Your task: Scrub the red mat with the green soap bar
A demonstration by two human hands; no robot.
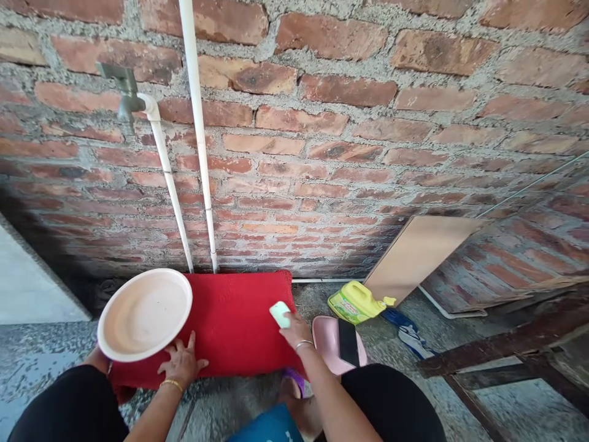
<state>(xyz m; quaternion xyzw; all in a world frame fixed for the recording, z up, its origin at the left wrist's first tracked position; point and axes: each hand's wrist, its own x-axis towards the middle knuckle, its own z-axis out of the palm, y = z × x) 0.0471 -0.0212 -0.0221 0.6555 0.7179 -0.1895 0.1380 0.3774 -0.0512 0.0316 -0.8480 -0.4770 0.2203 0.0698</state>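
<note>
A red cloth lies spread out in front of me. On its front left part my left hand rests with its fingers spread. Above the cloth's right side, my right hand grips a pale green bar of soap; whether the bar touches the cloth I cannot tell. A shallow pale pink basin, with no visible contents, stands over the cloth's left end, just beyond my left hand.
A pink dustpan-like container with a black piece sits right of the cloth. Behind it are a yellow-green jug, a leaning board and slippers. A tap and white pipes run along the brick wall. A wooden frame stands right.
</note>
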